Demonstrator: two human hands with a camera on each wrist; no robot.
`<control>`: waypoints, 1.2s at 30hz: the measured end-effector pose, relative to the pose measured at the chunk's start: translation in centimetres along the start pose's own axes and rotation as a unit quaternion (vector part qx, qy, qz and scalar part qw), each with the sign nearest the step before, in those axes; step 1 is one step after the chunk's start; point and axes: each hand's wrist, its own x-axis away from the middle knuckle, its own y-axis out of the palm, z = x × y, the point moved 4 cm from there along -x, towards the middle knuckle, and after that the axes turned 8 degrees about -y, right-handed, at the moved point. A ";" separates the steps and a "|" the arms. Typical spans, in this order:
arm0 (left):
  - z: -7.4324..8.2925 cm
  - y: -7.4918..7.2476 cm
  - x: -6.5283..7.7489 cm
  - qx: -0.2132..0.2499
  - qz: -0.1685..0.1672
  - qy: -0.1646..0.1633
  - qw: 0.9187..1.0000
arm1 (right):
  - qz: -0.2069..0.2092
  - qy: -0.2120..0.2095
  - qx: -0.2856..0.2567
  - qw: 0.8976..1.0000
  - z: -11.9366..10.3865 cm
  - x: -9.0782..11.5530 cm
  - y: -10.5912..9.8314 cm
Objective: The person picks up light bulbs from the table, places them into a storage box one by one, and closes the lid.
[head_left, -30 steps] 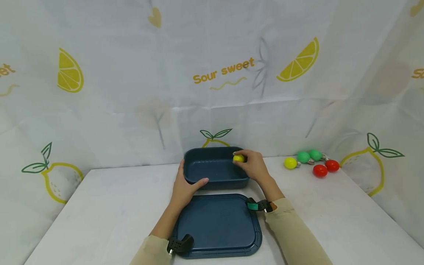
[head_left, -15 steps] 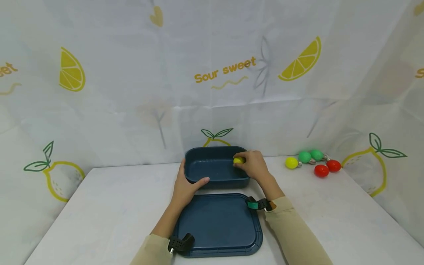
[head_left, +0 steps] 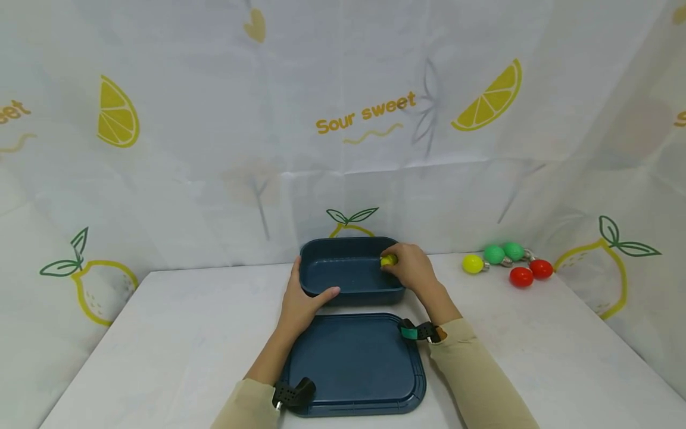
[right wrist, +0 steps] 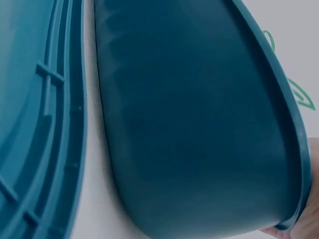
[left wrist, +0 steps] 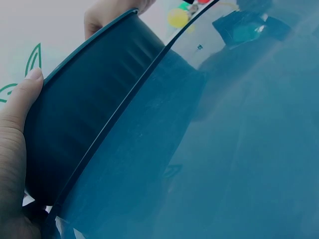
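A dark blue rectangular box [head_left: 370, 297], its inside facing up, stands at the back of the table. My left hand [head_left: 297, 307] holds its left end, thumb over the front rim and fingers along the side; the left wrist view shows the thumb [left wrist: 31, 85] at the rim. At the right end, my right hand [head_left: 414, 269] pinches a small yellow bulb [head_left: 388, 260] inside the box, close to the right wall. From the right wrist, the box wall [right wrist: 199, 119] hides the bulb and most of that hand [right wrist: 310, 199].
A dark blue lid [head_left: 354, 366] lies flat in front of the box, under the left wrist. To the right are a yellow bulb [head_left: 473, 264], two green bulbs [head_left: 493, 254] and two red bulbs [head_left: 521, 277] with silvery bases. A printed white cloth [head_left: 214, 179] hangs behind.
My right hand has lowered the yellow bulb slightly into the box and shifted it a little right, with less of it showing between the fingers. The left hand keeps its hold.
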 end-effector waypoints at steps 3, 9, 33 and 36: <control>0.1 0.1 -0.1 0.002 -0.001 0.001 1.000 | -0.001 -0.009 0.022 1.000 -0.1 0.0 0.0; 0.0 0.2 -0.1 0.002 -0.001 0.004 1.000 | -0.013 -0.005 0.020 1.000 0.2 0.0 0.0; 0.0 0.0 0.1 0.004 0.000 0.003 1.000 | -0.030 0.004 -0.033 0.999 0.4 -0.1 0.3; 0.0 0.0 0.0 0.002 0.000 0.005 1.000 | -0.029 0.002 -0.040 0.999 0.4 -0.2 0.3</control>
